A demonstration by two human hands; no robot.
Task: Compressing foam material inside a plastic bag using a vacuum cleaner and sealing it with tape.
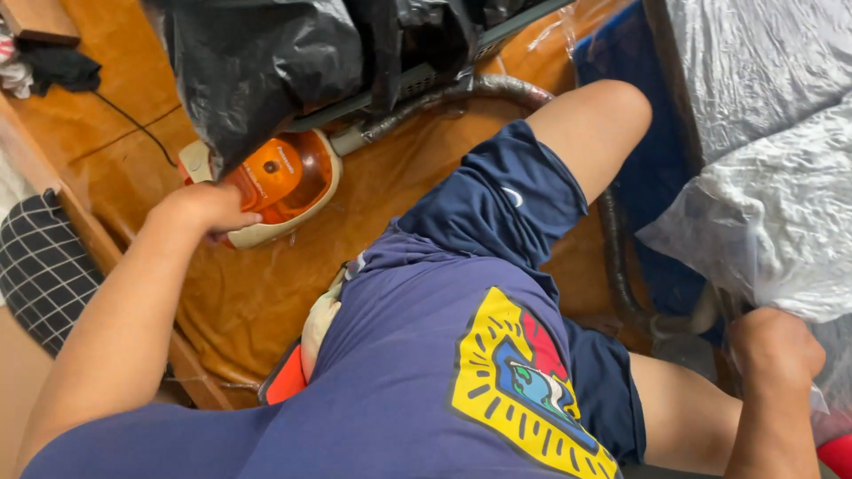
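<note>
At far left, the left hand point(209, 211) presses closed fingers on the orange vacuum cleaner point(271, 186). Its grey hose point(612, 239) runs rightward to the right hand point(774, 348), fisted on the clear plastic bag point(772, 222).

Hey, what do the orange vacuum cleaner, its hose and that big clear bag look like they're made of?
Vacuum cleaner: seemingly hard, glossy plastic, orange and cream, with shiny highlights. Hose: looks like ribbed flexible grey plastic, since it curves. Clear bag: thin see-through plastic film, crinkled and glinting.
</note>
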